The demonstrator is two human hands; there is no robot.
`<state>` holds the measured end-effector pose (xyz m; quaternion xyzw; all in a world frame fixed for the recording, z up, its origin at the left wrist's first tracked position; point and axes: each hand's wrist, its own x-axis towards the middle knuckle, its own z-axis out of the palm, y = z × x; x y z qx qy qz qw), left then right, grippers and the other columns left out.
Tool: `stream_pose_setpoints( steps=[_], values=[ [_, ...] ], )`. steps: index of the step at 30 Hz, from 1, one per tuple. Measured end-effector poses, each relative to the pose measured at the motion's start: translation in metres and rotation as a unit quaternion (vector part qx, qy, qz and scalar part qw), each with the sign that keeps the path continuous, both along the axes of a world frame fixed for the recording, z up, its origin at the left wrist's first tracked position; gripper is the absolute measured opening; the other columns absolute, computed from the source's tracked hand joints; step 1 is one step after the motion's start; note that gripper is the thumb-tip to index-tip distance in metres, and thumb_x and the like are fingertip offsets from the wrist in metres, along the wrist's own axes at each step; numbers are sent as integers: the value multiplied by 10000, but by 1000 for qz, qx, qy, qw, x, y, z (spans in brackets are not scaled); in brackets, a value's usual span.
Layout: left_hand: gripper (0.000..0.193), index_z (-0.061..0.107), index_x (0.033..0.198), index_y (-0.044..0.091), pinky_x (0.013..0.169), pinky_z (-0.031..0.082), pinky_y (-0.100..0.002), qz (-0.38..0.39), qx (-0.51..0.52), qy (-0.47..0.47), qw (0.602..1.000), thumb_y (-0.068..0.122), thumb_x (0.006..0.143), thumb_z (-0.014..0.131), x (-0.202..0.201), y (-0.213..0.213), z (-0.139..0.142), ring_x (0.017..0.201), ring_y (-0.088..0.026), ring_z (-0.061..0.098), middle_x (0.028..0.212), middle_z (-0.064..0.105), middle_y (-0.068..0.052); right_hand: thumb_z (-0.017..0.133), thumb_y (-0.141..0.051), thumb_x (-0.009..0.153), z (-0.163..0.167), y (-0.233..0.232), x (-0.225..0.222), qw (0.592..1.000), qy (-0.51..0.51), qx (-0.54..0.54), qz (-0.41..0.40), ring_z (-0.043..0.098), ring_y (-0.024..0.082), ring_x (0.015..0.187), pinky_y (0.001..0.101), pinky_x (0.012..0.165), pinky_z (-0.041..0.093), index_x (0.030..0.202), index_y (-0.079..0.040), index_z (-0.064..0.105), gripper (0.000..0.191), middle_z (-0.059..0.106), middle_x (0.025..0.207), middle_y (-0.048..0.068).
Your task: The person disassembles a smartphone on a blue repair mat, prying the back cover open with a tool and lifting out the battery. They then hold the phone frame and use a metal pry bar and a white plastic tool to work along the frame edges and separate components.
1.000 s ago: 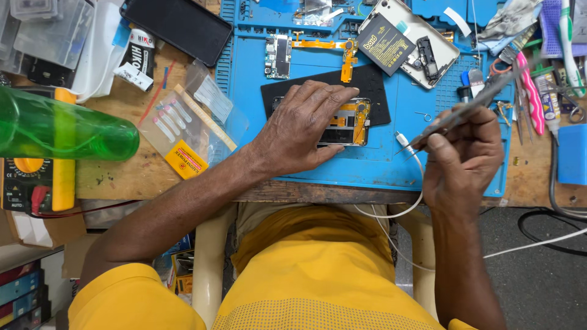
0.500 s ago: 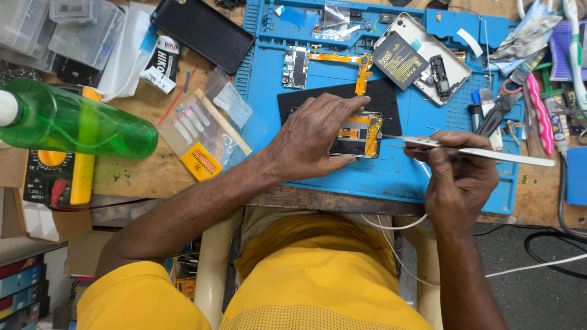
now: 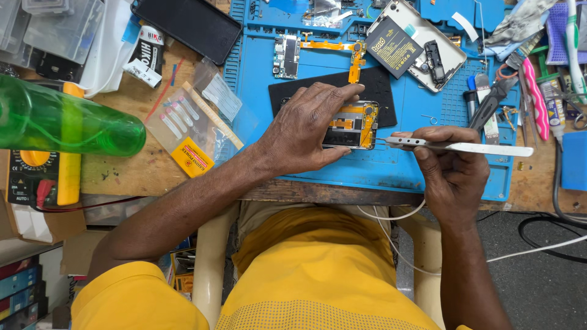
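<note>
A blue work mat (image 3: 422, 177) covers the wooden bench (image 3: 122, 177) and keeps the loose parts together. To its left a green plastic bottle (image 3: 67, 122) lies on its side beside a yellow multimeter (image 3: 43, 177), both well apart from the work. At the top right of the mat lies a white phone back shell (image 3: 449, 46) with a black battery (image 3: 391, 43) on it.

The opened phone (image 3: 354, 125) rests near the mat's front edge, partly on a black pad (image 3: 385, 91). The left hand (image 3: 306, 128) lies flat on it, fingers spread and pressing down, evidently to stop it sliding.

The right hand (image 3: 449, 177) is closed in a pinch around metal tweezers (image 3: 458, 147), held level. Their tip meets the phone's right edge, a low approach suited to fine work. Whether the tip grips anything cannot be told.
</note>
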<state>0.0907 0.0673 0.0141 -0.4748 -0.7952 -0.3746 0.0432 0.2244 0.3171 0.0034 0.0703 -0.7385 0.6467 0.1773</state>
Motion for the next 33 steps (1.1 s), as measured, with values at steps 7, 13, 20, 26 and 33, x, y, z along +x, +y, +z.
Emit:
stream_pose_setpoints(
  steps=[7, 13, 20, 26, 33],
  values=[
    [967, 360, 1517, 62, 1139, 457, -490, -8, 10, -10, 1000, 271, 766, 931, 2, -2, 1, 1292, -296, 583, 1310, 662, -99, 664, 7, 1107, -10, 2, -4, 984, -31, -173, -3, 748, 241, 1040, 389, 933, 663, 1208, -24, 551, 155, 696, 1109, 145],
    [980, 355, 1519, 65, 1151, 451, -498, -10, 21, -5, 1000, 275, 761, 940, 2, -1, 0, 1301, -298, 582, 1316, 659, -97, 666, 11, 1111, -6, -2, -2, 988, -3, -153, -1, 742, 275, 1073, 429, 974, 669, 1219, -32, 542, 170, 687, 1114, 155],
    [980, 368, 1514, 62, 1110, 455, -495, -4, 12, 10, 1000, 283, 755, 948, 2, -2, 1, 1293, -314, 576, 1322, 632, -134, 640, 37, 1103, 10, -6, 5, 1000, 1, -31, 5, 721, 288, 1154, 440, 1063, 630, 1220, -17, 501, 189, 656, 1168, 155],
    [959, 376, 1518, 63, 1120, 452, -489, 1, 17, 42, 999, 265, 774, 946, 4, -2, 1, 1315, -321, 565, 1342, 606, -150, 607, 54, 1087, 15, -11, 8, 993, 26, 113, 17, 697, 280, 1208, 421, 1060, 614, 1233, -26, 499, 198, 634, 1177, 167],
    [961, 383, 1512, 72, 1133, 459, -478, -9, 38, 40, 998, 264, 760, 950, 4, -3, 2, 1326, -317, 563, 1372, 598, -140, 655, 5, 1110, 7, -8, 6, 999, -4, -37, -18, 729, 269, 1133, 414, 1030, 642, 1203, -23, 502, 181, 663, 1149, 153]
  ],
)
